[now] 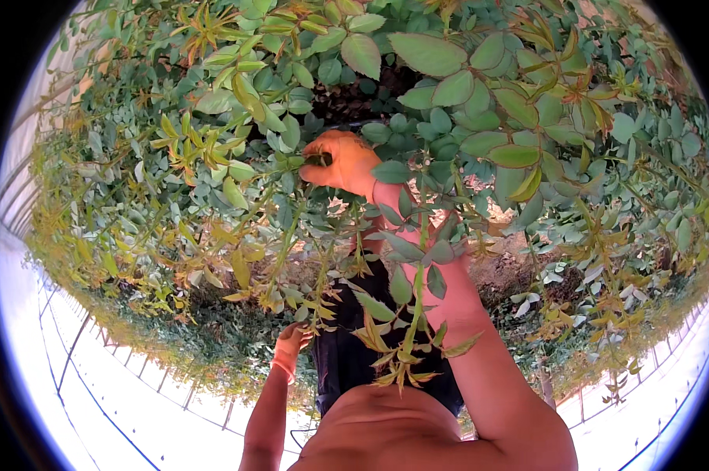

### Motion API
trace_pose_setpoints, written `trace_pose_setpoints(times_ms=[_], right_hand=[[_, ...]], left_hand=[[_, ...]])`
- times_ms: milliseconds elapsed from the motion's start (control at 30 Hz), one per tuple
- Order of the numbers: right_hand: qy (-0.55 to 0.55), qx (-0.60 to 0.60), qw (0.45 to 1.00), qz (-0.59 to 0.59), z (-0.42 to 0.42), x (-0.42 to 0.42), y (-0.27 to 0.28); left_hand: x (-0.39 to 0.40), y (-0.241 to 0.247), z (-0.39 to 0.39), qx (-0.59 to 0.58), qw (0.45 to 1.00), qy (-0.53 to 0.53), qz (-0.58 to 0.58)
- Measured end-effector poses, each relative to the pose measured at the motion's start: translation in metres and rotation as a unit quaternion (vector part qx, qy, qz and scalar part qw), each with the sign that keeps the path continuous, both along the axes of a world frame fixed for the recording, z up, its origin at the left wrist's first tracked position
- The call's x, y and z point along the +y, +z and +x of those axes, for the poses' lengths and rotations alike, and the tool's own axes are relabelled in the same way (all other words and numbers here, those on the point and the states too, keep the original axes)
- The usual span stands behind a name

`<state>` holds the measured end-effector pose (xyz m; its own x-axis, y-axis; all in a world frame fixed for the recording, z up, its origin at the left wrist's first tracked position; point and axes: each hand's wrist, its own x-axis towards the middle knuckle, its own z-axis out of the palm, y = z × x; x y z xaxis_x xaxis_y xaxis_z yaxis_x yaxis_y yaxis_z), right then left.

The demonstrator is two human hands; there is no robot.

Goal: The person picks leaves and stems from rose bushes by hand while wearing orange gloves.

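My right hand point(345, 165), in an orange glove, reaches into a rose bush. Its thumb and forefinger curve towards each other around green leaves point(289, 160); whether they grip a stem is hard to make out. My left hand point(293, 342) is lower down, beside my thigh, with an orange cuff at the wrist. Its fingers are slightly apart near the tip of a drooping rose shoot point(319, 303), and nothing shows in them. In front of my right forearm a thick green rose stem point(418, 288) with leaves and a reddish tip hangs close to the camera.
Dense rose foliage point(566, 118) surrounds both arms, with thorny stems among it. Bare soil point(501, 268) shows under the leaves. My dark trousers point(345, 353) are close to the shoots. Greenhouse frame bars point(72, 353) and pale sheeting run along the rim.
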<state>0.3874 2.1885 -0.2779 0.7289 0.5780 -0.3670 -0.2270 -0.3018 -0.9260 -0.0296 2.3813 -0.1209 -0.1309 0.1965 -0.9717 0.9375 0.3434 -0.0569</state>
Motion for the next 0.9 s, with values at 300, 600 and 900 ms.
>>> trace_pose_setpoints(times_ms=[300,600,900], right_hand=[[-0.334,0.350,0.875,-0.017,-0.016,0.007,-0.073],[-0.099,0.273,0.951,0.104,-0.022,-0.016,-0.006],[-0.090,0.184,0.978,-0.027,-0.022,-0.002,-0.046]], left_hand=[[0.000,0.009,0.044,-0.071,0.979,-0.011,0.190],[0.062,0.024,0.405,-0.376,0.864,-0.292,0.162],[0.059,-0.153,0.451,-0.139,0.311,-0.938,-0.058]])
